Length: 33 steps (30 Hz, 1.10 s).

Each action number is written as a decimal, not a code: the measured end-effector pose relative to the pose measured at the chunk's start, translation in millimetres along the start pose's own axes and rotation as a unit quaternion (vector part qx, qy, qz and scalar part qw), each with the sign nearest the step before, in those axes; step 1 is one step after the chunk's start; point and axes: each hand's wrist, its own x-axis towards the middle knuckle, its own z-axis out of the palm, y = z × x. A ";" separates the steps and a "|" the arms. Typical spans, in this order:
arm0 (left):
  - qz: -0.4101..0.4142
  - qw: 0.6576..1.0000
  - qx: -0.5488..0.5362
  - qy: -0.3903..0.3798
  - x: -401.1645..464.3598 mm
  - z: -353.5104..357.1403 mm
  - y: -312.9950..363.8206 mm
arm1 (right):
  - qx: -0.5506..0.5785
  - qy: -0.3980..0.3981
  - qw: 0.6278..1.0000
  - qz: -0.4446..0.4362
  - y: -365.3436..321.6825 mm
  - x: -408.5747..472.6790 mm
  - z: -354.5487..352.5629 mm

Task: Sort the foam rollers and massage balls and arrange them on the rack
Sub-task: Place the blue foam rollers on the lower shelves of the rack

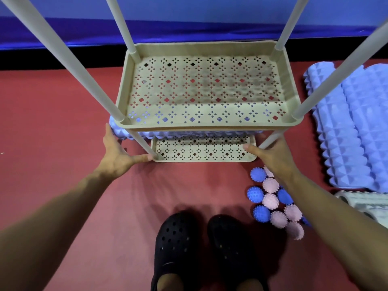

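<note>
Both hands steady a bumpy lavender foam roller (147, 134) on the beige perforated plastic rack's (201, 120) lower shelf: left hand (116, 153) and right hand (270, 154) flat, grip released. Spiky blue and pink massage balls (270, 200) on red floor (63, 127).

Black perforated clogs (176, 246) stand on red floor (52, 122) before a blue wall (189, 9).

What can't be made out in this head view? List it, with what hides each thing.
- Blue ridged foam roller on the lower shelf: the beige perforated plastic shelf above covers most of it.
- Left hand and right hand fingertips: behind roller and shelf, grip unclear.
- Pale grey foam roller: cut off by the right edge.
- Spiky massage balls: some lie under the right forearm, so no count.
</note>
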 end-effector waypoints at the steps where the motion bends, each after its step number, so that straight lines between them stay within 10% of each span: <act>1: 0.015 1.000 -0.002 -0.005 -2.4 7.3 0.1 | 0.014 0.021 1.000 -0.002 -0.6 -2.4 -2.4; 9: 0.100 0.993 0.035 -0.057 9.9 34.1 5.7 | 0.006 -0.018 0.999 -0.051 2.5 -11.2 -6.4; 18: -0.175 0.979 0.102 -0.017 -58.9 63.5 8.0 | -0.051 0.050 0.997 -0.030 4.4 -44.9 -2.6; 33: 0.306 0.925 0.100 -0.202 -111.7 123.2 161.3 | -0.275 0.225 0.935 0.009 19.4 -49.6 -99.8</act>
